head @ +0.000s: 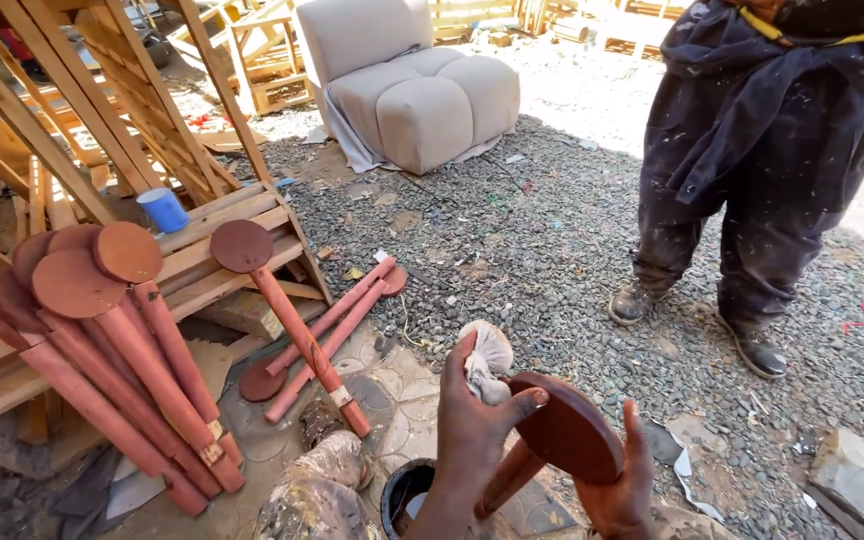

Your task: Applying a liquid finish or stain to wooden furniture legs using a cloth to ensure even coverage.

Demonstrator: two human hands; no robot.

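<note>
While the left hand is pinching a wadded whitish rag between thumb & fingers, the right hand is gripping the rim of a round-topped wooden leg from below, fingers clamped on the disc edge. The leg is sitting low-centre, just over the person's lap, disc face tilted up toward the rag, prob. so the stained surface is meeting the cloth squarely. A dark open tin is sitting right below the hands, w/in easy reach of the rag.

Reddish, same-shaped legs are leaning in a bundle against the wooden frame at left, discs up, which is keeping their coated faces off the ground. One leg is propped alone against the frame; two more are lying flat on the paving. A blue cup is resting on the frame. Another person in dark overalls is standing well apart on the gravel, near a grey upholstered seat.
</note>
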